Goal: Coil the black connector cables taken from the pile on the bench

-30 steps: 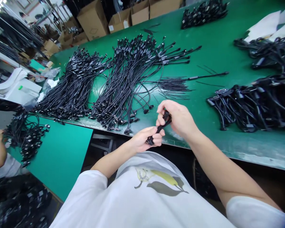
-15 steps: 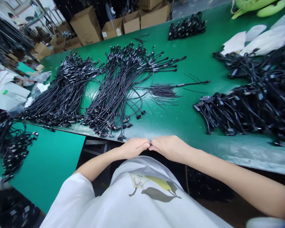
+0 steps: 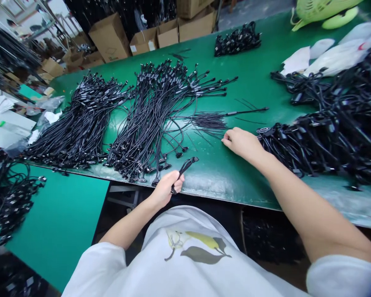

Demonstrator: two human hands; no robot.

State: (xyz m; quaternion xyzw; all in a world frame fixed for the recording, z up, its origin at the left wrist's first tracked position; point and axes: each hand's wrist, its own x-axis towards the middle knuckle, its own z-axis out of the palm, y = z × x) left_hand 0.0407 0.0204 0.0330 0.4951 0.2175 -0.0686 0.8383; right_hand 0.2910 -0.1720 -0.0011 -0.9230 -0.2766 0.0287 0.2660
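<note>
My left hand (image 3: 168, 186) is wrapped around a folded black cable (image 3: 188, 164) at the table's front edge. The cable's looped part and a connector stick out above the fist. My right hand (image 3: 239, 141) rests low over the table, its fingers pinched together by the near right end of a pile of thin black ties (image 3: 208, 120). What those fingertips hold, if anything, is too small to make out. Just behind this hand a single straight cable (image 3: 247, 111) lies with one end on the ties.
Two big bunches of straight black cables, one further left (image 3: 80, 119) and one nearer the middle (image 3: 151, 115), spread over the green table (image 3: 204, 177). Folded cables (image 3: 324, 140) are heaped at right, a smaller bundle (image 3: 238, 39) at the back. Cardboard boxes (image 3: 109, 37) stand beyond.
My hands were together at the table edge and have parted. The left has moved slightly left with the folded cable showing; the right has reached forward and right to the ties.
</note>
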